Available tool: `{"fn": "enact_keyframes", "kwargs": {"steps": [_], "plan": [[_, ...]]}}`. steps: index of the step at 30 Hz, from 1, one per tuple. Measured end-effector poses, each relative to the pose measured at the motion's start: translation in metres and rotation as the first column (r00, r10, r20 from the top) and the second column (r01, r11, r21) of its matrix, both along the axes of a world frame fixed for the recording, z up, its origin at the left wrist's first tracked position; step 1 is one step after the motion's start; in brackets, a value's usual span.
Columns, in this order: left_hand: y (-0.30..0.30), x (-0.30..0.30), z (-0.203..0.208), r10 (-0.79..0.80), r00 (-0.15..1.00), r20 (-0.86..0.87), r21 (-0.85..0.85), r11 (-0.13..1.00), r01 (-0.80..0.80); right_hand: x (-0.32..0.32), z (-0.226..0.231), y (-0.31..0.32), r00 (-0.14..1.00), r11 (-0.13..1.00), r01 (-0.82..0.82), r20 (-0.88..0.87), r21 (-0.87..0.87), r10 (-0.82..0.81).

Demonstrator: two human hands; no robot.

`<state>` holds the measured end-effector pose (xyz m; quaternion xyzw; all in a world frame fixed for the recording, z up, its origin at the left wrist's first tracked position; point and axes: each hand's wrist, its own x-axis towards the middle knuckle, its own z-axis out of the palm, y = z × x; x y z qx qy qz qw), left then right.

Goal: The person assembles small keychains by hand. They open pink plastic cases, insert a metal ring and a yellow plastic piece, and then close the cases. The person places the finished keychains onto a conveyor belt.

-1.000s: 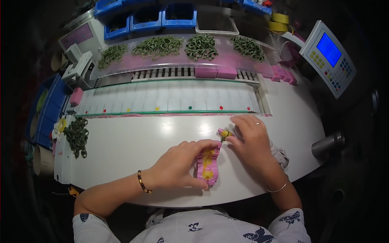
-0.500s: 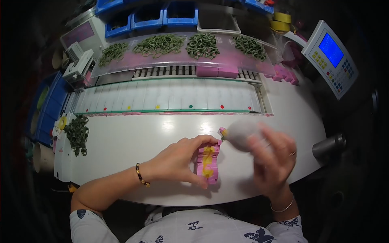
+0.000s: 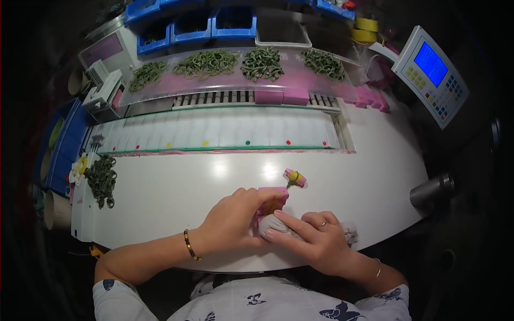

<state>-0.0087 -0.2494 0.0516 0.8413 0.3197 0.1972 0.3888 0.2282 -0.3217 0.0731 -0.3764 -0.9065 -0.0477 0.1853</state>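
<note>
My left hand point(image 3: 225, 219) curves round the left side of a pink block point(image 3: 274, 191), thumb and fingers at its near and far ends. Yellow shows on the block's top, partly covered. A grey-white cloth bundle point(image 3: 274, 227) is gripped in my right hand point(image 3: 324, 241) and rests against the near part of the block. The bundle's gathered end point(image 3: 349, 233) sticks out to the right, past that hand. Just beyond the block lies a small pink-and-yellow piece point(image 3: 295, 177) with a dark green band at it.
Green bands lie heaped at the left point(image 3: 101, 179) and along a clear shelf point(image 3: 160, 93). Behind the white tabletop point(image 3: 160, 187) run a row of white panels point(image 3: 214, 125) and rollers. Blue bins point(image 3: 234, 27) stand at the back. A keypad display point(image 3: 431, 75) and a dark cylinder point(image 3: 432, 191) are at right.
My right hand has brought the cloth bundle down and left onto the block. The small pink-and-yellow piece now shows fully. My left hand stays on the block.
</note>
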Motion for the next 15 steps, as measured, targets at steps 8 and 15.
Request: {"fn": "enact_keyframes", "kwargs": {"steps": [8, 15], "plan": [[-0.007, -0.003, -0.007, 0.077, 0.988, 0.135, 0.037, 0.996, -0.083, 0.046, -0.011, 0.044, 0.932, 0.932, 0.361, -0.018, 0.042, -0.361], [-0.022, 0.008, -0.006, -0.027, 0.974, 0.225, 0.181, 0.983, -0.015, 0.016, -0.027, 0.073, 0.931, 0.950, 0.240, -0.230, -0.200, -0.284]]}}
